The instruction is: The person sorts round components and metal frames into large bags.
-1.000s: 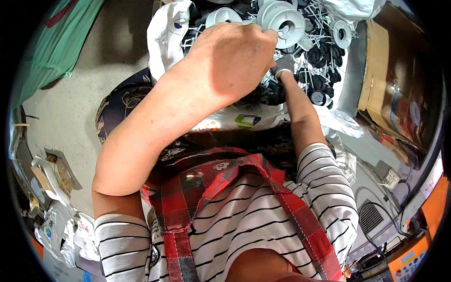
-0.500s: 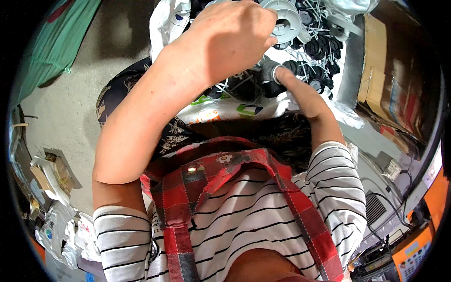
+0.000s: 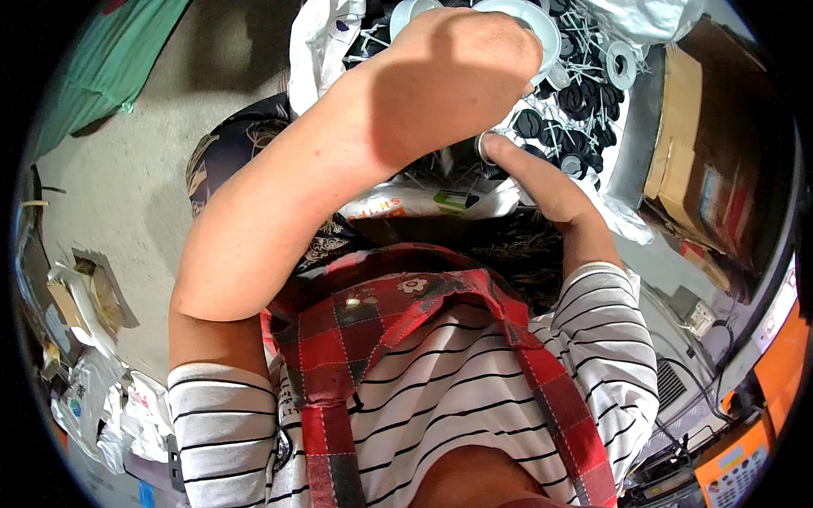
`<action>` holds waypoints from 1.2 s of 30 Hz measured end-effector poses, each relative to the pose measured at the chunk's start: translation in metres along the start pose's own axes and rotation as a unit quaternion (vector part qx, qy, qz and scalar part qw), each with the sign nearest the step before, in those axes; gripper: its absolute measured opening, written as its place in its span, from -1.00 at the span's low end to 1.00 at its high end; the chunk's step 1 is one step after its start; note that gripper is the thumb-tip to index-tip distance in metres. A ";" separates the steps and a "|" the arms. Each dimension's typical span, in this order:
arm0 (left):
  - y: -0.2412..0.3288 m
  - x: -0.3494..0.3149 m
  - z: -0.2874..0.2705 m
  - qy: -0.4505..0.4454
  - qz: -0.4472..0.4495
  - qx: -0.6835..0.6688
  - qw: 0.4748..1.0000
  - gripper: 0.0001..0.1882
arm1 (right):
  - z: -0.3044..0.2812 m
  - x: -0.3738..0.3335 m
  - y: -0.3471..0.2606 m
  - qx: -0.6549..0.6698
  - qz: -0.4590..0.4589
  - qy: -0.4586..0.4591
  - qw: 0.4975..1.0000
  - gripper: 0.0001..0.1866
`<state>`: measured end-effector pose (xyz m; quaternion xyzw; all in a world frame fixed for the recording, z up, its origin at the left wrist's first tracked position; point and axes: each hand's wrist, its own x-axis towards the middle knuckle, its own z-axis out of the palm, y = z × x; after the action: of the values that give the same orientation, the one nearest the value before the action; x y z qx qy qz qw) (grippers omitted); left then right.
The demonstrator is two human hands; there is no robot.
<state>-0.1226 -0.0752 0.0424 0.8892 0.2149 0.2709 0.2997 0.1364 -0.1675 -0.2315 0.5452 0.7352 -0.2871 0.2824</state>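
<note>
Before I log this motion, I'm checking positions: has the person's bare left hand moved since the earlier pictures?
Yes: the bare left hand has moved to the right, closer to the brown cardboard box.

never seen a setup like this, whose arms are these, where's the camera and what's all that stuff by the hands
There is no machine: these are a person's own arms. One wide fisheye camera, worn on the head, looks down, which is why straight edges bend.

The left hand is beside a pale round flanged piece; its fingertips are hidden, so a grip can't be confirmed. The right hand is mostly hidden beneath the left forearm, so what it holds can't be told.

Around them lie many black round parts, with white plastic along the near edge and cardboard to the right.
</note>
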 end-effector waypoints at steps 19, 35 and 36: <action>-0.001 0.007 0.005 0.250 0.085 0.353 0.897 -0.88 | 0.033 0.003 -0.035 0.102 0.111 -0.064 0.987 -0.48; 0.007 0.033 -0.006 0.052 -0.015 0.055 0.997 -0.76 | -0.086 -0.071 0.083 -0.030 0.101 0.122 0.987 -0.64; 0.005 0.031 -0.010 0.029 -0.043 0.055 0.997 -0.71 | -0.103 -0.075 0.079 -0.073 0.058 0.102 0.990 -0.63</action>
<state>-0.1042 -0.0579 0.0630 0.8862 0.2764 0.2706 0.2552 0.2205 -0.1215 -0.1162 0.5915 0.7462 -0.1584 0.2613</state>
